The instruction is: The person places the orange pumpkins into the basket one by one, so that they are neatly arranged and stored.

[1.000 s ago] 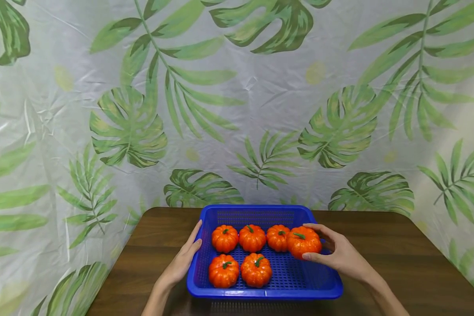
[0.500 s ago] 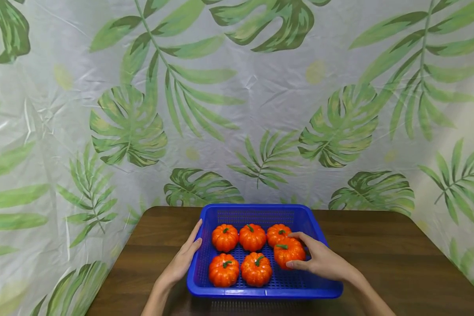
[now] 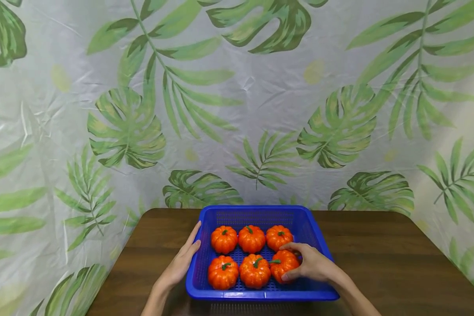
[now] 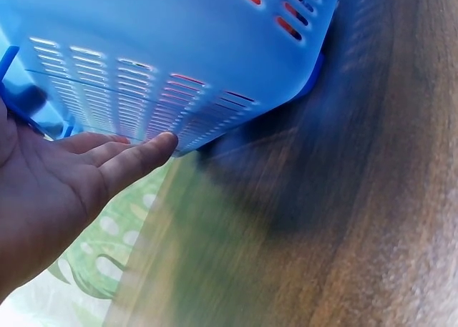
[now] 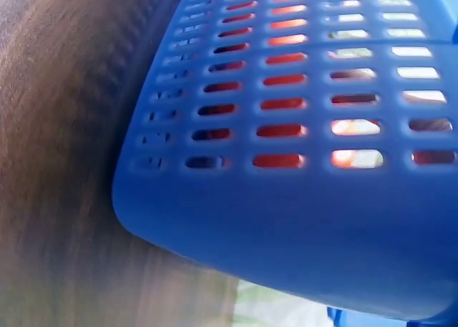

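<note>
A blue plastic basket point(image 3: 229, 295) with slotted walls stands on the table and holds small orange pumpkins with green stems. My right hand point(image 3: 316, 264) reaches over its right side and grips a pumpkin point(image 3: 285, 270) at the front right, thumb and fingers on opposite sides. Beside that one, to the left, sit a front middle pumpkin point(image 3: 254, 272) and a front left pumpkin point(image 3: 223, 273). My left hand point(image 3: 179, 263) rests along the basket's left wall; in the left wrist view its straight fingers point(image 4: 136, 162) lie against the slotted side. The right wrist view does not show the right hand.
Behind lies a back row: a left pumpkin point(image 3: 224, 239), a middle one and a right pumpkin point(image 3: 279, 237). The dark wooden table point(image 3: 383, 254) extends on both sides of the basket. A leaf-patterned sheet point(image 3: 256, 109) hangs behind the table.
My right hand has carried its pumpkin from the back right down to the front right, beside the front middle one. The left hand stays at the basket's left side.
</note>
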Motion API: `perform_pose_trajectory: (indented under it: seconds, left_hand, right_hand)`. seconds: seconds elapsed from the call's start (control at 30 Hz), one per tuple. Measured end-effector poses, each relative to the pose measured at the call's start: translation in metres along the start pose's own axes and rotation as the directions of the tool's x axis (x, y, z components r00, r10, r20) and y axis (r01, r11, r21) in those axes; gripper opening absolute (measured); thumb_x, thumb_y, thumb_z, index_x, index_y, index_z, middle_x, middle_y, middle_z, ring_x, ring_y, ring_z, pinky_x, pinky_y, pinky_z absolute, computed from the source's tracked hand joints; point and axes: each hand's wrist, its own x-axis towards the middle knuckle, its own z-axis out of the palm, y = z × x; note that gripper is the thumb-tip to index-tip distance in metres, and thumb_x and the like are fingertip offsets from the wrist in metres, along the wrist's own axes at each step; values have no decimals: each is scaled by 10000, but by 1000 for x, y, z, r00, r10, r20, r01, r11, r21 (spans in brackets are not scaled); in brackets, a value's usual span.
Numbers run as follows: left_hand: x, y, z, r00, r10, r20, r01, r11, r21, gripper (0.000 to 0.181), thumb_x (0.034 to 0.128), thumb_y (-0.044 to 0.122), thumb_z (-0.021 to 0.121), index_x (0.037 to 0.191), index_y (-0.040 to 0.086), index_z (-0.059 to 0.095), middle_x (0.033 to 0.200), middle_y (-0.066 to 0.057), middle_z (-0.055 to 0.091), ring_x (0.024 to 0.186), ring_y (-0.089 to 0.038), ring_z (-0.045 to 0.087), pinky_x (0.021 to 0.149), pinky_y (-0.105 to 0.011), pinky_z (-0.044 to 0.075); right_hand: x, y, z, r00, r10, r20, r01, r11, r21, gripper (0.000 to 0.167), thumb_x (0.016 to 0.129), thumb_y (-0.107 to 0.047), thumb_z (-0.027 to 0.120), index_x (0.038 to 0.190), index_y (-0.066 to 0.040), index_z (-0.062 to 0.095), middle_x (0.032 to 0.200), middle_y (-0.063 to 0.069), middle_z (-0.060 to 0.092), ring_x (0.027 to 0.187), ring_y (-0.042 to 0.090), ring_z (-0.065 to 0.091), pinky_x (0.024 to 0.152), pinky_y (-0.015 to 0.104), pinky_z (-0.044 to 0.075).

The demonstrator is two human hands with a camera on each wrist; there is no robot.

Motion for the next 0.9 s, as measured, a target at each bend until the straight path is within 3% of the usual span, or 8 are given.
perform_pose_trajectory:
  seconds: [0.2,0.33,0.53,0.77,0.9]
  left_hand:
    - [1,0,-1,1000,4,2,-4,1000,-3,609,1156,305,251,1681,207,-42,1743,-196,8,1484,-520,324,1130,-558,435]
    - [0,-2,0,1000,-6,14,6,1000,6,616,1157,307,249,1678,198,-60,1744,-194,-12,1497,-508,306,1135,-513,428]
    - [0,-1,1,1000,-11,12,11,1000,9,616,1156,317,257,1680,211,-48,1746,-185,-10,1498,-506,311,1137,-533,431]
    - [-1,-2,2,999,-30,-19,30,999,10,617,1154,326,270,1683,209,-26,1752,-158,13,1524,-458,271,1140,-444,428]
    - [-1,-2,2,998,-42,-44,43,999,8,610,1152,330,280,1685,230,0,1755,-135,45,1519,-446,300,1117,-402,435]
  right_hand:
    - [-1,-2,5,998,9,-70,-14,997,-72,704,795,-373,897,1357,-34,641,1296,177,668,1170,368,624,941,519,525]
    - [-2,-2,7,998,17,-65,-23,995,-95,717,808,-362,888,1374,-11,623,1317,215,665,1205,417,620,963,539,519]
    - [-1,-1,7,998,53,-38,-55,997,-53,735,845,-351,860,1405,31,577,1341,264,643,1250,447,598,1009,591,494]
    - [1,3,6,1000,-19,22,18,1000,25,719,852,-312,860,1411,33,569,1319,210,659,1208,372,610,979,470,510]
    - [2,3,4,999,-23,35,20,997,72,689,863,-308,851,1409,16,583,1314,189,665,1207,350,603,950,393,515]
